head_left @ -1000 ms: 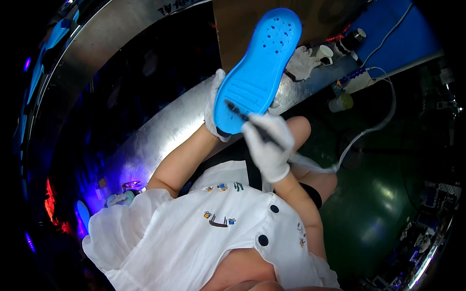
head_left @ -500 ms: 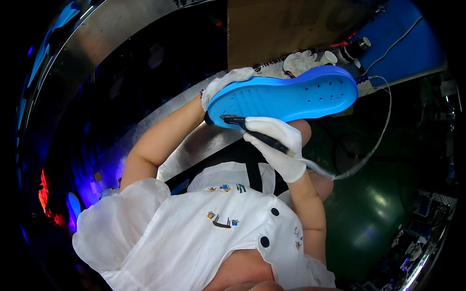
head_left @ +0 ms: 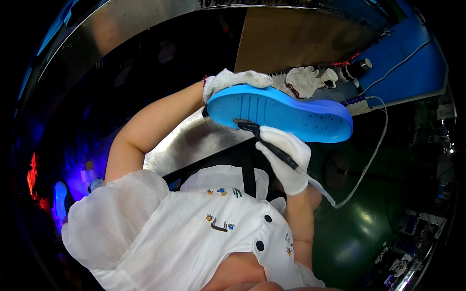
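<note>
A bright blue shoe sole (head_left: 281, 109) is held up in front of me, its ridged wide end to the left and its dotted end to the right. My left hand (head_left: 238, 80), in a whitish glove, grips it along the far edge at the ridged end; most of the fingers are hidden behind it. In a white glove, my right hand (head_left: 291, 157) is closed around a slim black tool (head_left: 276, 151) with a dark, brush-like tip. That tip lies at the sole's near edge by the ridges. A pale tube (head_left: 359, 186) runs from the tool's rear end.
Beyond the sole are a loose white glove (head_left: 303, 80), a white cup (head_left: 329, 77) and a black flask (head_left: 357, 69). Brown cardboard (head_left: 301, 41) lies at the back, a blue board (head_left: 403, 72) at the right. A metal surface (head_left: 182, 145) is under my left arm.
The sole has tilted, its dotted end now lower. The tool's tip has shifted right along the near edge, away from the ridged end's tip. Both hands keep their hold.
</note>
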Demonstrator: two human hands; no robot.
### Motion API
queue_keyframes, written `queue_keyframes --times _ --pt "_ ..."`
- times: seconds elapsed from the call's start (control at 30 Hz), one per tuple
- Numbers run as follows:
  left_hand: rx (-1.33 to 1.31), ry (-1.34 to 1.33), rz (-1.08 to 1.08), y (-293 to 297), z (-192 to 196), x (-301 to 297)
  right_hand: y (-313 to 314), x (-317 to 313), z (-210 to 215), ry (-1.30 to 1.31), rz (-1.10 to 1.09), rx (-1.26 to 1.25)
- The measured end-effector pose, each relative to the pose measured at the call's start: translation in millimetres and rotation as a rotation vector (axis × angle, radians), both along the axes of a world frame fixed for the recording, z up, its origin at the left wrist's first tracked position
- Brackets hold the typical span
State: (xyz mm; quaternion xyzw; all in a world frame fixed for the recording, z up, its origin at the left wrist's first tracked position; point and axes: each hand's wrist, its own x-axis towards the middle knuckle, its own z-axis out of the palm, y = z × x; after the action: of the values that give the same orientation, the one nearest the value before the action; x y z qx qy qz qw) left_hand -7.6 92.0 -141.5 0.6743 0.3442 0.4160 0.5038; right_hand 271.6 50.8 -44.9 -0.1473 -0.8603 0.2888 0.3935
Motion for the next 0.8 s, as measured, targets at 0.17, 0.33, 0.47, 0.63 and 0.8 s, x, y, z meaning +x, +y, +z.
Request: queue_keyframes --times 0.17,0.33,0.47,0.63,0.8 --pt "0.33 0.064 -0.049 20.8 -7.6 -5.4 -21.0 7.1 25.7 -0.257 0.069 0.173" --pt "0.171 0.213 0.077 -12.9 39.3 -2.9 -9.4 13.3 21.5 -0.215 -0.004 0.235" --pt "-0.563 -0.052 0.42 -20.1 56.4 10.6 -2.9 18.8 13.4 -0.044 -0.049 0.264" --pt "-0.336 -0.014 0.29 -20.6 68.3 -2.2 -14.3 20.9 36.7 -0.278 -0.018 0.43" --pt "-0.595 -0.176 0.324 -41.2 120.8 13.5 9.2 28.1 29.6 -0.084 -0.146 0.371"
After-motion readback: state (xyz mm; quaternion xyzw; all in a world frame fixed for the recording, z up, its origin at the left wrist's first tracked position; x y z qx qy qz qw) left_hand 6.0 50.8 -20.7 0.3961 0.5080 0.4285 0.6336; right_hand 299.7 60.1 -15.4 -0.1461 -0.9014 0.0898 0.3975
